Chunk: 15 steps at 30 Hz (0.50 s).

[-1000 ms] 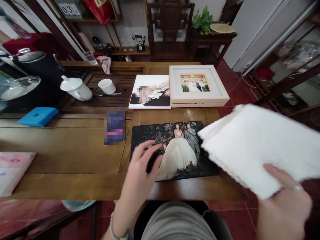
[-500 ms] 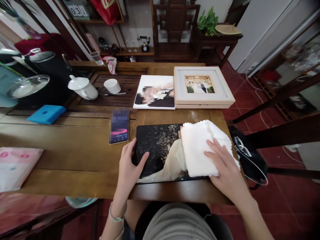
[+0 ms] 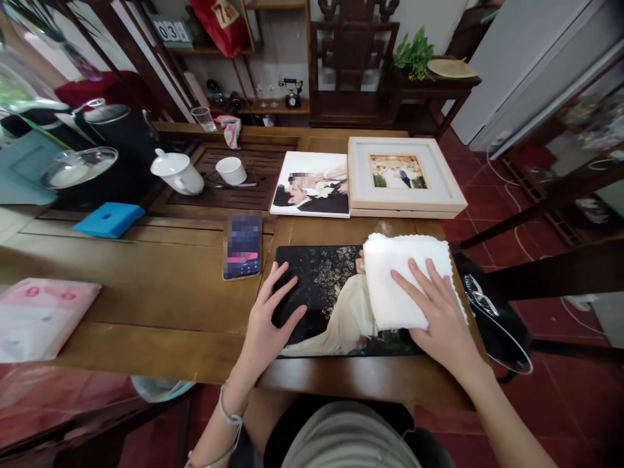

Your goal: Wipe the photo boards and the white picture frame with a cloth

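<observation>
A dark photo panel (image 3: 336, 273) showing a pale trailing dress lies flat at the front edge of the wooden table. My left hand (image 3: 267, 325) rests at its left end, fingers spread, with the fingertips over the panel. Over the right part of the panel lies a white cloth (image 3: 387, 302), which hides what is beneath. My right hand (image 3: 441, 318) lies flat on this cloth with its fingers apart, touching it from above.
A phone (image 3: 242, 247) lies left of the panel. Behind are a white-edged wedding photo (image 3: 312, 185) and a boxed frame (image 3: 358, 185). Further left are a white lidded cup (image 3: 178, 172), a small white cup (image 3: 231, 171), a blue block (image 3: 110, 220) and a pink-white packet (image 3: 43, 318).
My right hand and the cloth have shifted slightly up the panel, with the cloth's lower edge higher. My left hand's fingers are spread wider. The whole view has moved a little.
</observation>
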Motion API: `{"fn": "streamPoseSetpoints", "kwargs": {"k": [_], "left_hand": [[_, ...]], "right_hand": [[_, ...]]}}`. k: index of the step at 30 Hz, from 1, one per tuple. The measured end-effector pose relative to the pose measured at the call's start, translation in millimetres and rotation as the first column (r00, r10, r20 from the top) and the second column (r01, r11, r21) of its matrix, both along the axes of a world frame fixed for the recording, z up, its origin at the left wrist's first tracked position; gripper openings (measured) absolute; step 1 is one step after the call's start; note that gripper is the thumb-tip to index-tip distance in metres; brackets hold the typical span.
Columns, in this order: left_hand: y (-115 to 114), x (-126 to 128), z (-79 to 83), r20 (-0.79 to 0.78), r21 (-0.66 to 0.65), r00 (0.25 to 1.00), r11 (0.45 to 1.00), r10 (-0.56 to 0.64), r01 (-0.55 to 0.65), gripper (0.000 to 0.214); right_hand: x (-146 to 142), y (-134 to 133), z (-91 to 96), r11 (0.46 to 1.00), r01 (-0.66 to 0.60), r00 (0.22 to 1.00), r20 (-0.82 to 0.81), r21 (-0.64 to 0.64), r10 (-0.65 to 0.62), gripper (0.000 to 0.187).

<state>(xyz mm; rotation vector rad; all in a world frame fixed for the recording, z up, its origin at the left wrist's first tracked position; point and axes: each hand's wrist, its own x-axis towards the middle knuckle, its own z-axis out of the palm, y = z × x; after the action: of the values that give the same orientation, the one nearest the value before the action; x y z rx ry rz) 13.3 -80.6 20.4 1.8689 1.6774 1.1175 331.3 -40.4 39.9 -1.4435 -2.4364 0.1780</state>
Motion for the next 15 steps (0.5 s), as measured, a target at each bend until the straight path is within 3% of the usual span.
{"fn": "streamPoseSetpoints", "kwargs": {"k": [5,10,15], "left_hand": [[5.8,0.6,-0.6,-0.028,-0.014,0.996,0.997,-0.08,0.079,0.041],[8.2,-0.6,-1.5,-0.065,-0.046,0.997,0.998,-0.05,0.047,0.049],[6.9,-4.8,0.7,-0.056,-0.075,0.978,0.978,-0.199,0.194,0.058]], "right_hand": [[3.2,7.4,-2.4,1.0,-0.011,1.0,0.009,0.022,0.011,0.098],[2.3,12.6,-4.5,0.998,-0.011,0.999,0.036,0.064,0.009,0.098],[1.5,10.0,-5.1,0.996,-0.015,0.999,0.039,0.082,0.012,0.098]]}}
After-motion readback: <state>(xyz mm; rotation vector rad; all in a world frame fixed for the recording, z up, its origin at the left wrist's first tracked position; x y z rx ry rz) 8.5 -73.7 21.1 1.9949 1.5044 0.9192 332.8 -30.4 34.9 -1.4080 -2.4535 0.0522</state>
